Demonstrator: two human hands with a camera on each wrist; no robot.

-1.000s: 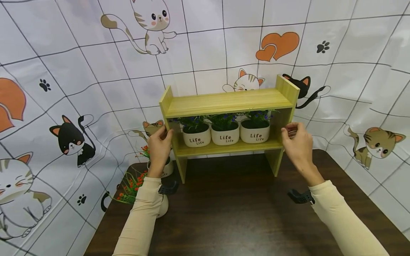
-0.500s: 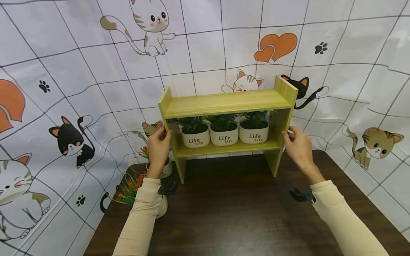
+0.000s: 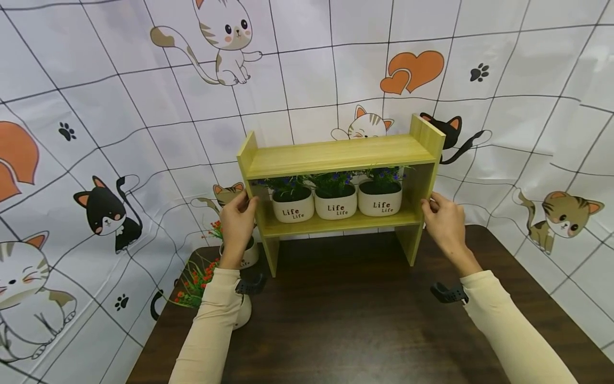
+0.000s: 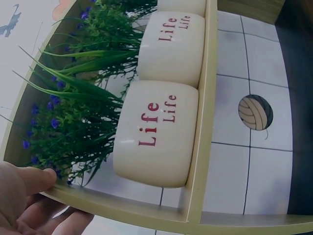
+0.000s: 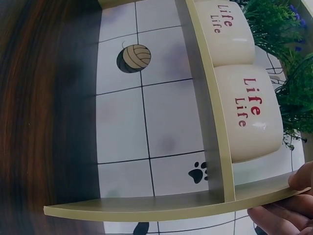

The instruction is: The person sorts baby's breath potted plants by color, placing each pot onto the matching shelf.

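Presently, left hand (image 3: 238,221) and right hand (image 3: 445,221) pinch opposite sides of wooden shelf (image 3: 336,156), upright on far part of table (image 3: 345,325); three white pots (image 3: 336,206) stand on its lower board (image 3: 340,226).

white cat-printed walls (image 3: 312,74) rise behind a dark brown table (image 3: 360,330).
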